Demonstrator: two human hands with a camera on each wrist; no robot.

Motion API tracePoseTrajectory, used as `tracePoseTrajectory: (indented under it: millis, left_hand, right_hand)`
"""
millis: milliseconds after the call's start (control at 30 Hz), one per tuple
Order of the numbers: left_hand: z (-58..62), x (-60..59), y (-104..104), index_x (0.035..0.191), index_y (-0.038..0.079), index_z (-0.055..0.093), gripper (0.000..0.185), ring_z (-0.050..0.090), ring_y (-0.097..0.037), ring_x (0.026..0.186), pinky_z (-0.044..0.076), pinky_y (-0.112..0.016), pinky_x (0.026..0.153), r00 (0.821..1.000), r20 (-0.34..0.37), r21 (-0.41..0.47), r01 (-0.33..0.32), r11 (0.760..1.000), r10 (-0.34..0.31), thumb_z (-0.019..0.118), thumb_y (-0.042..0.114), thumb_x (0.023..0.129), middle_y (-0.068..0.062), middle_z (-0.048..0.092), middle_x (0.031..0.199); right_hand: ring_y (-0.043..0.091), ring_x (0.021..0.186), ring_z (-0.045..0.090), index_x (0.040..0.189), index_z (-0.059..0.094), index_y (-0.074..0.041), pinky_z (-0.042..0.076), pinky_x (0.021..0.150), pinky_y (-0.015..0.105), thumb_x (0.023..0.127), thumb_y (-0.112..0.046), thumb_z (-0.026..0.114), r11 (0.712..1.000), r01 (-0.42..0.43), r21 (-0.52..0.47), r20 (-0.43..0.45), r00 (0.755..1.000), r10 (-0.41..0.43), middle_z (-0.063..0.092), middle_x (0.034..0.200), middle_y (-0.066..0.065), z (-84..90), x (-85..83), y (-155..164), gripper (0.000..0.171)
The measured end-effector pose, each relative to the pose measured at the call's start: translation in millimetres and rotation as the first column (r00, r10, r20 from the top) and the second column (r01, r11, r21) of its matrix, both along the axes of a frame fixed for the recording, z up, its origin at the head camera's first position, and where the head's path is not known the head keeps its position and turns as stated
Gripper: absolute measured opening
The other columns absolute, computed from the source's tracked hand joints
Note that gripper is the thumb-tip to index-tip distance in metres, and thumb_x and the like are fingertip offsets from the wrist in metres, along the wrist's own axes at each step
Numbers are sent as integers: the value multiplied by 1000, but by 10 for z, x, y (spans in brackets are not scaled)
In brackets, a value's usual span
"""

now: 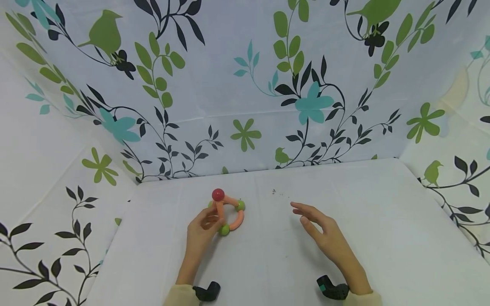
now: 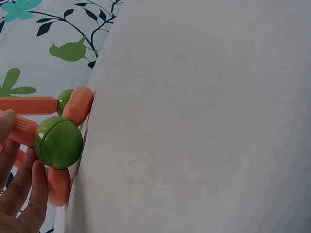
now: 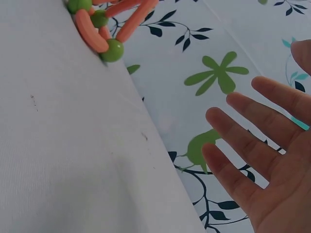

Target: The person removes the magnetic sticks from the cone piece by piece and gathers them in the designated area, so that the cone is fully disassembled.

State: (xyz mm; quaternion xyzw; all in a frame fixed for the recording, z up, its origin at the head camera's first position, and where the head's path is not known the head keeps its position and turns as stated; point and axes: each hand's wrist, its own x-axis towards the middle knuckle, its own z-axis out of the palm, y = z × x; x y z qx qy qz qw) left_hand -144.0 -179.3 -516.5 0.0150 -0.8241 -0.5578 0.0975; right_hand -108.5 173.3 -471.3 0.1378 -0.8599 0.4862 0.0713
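- The toy frame (image 1: 227, 212), built of orange rods joined by green balls with a red ball (image 1: 218, 194) on top, stands on the white surface (image 1: 268, 255), at about 10 o'clock from the middle of the surface.
- The left hand (image 1: 200, 231) pinches one orange rod (image 2: 19, 131) at the frame's near side; its grip is narrow, fingers curled about the rod, just beside a green ball (image 2: 58, 142).
- The right hand (image 1: 325, 236) hovers well apart from the frame, at about 3 o'clock from it, fingers straight and spread, holding nothing.
- Risk, as a judgement: the frame looks loosely jointed, so a pull or twist from one hand alone could pop a rod off its ball, or tip the red ball off the top.
- A loose ball would likely roll on the smooth surface, away from both hands.
- A few dark specks (image 1: 274, 191) lie at 12 o'clock from the right hand.
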Motion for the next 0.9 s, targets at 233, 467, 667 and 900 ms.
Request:
tracePoseTrajectory:
  millis: [233, 467, 667, 900]
  left_hand:
    - [-13, 35, 94, 129, 18, 72, 44, 71, -19, 106, 58, -24, 95, 990, -8, 31, 138, 990, -138, 85, 17, 87, -3, 75, 125]
    - [-3, 54, 185, 127, 21, 72, 42, 71, -21, 106, 59, -29, 94, 973, -5, 2, 230, 973, -230, 85, 20, 87, 1, 75, 119]
    - [-8, 56, 242, 128, 20, 72, 43, 71, -22, 107, 58, -27, 94, 950, -9, -8, 313, 950, -313, 85, 15, 87, -2, 75, 117]
    - [32, 63, 311, 128, 18, 72, 41, 69, -19, 109, 57, -26, 96, 922, 38, -16, 387, 922, -387, 84, 18, 89, -3, 75, 117]
  right_hand:
    - [24, 126, 67, 146, 59, -33, 54, 103, 60, 106, -29, 60, 999, -40, -25, 3, 999, 40, 69, 139, -6, 24, -39, -56, 40]
    - [19, 125, 67, 145, 59, -33, 55, 105, 53, 105, -29, 64, 996, -90, -14, -25, 996, 90, 68, 140, -7, 49, -102, -130, 41]
    - [23, 123, 67, 145, 60, -30, 55, 103, 55, 104, -26, 65, 985, -171, -12, -41, 985, 170, 69, 137, -7, 37, -169, -204, 41]
    - [22, 120, 68, 145, 60, -26, 56, 99, 57, 103, -23, 67, 973, -232, 7, -44, 972, 232, 69, 137, -6, 36, -205, -281, 43]
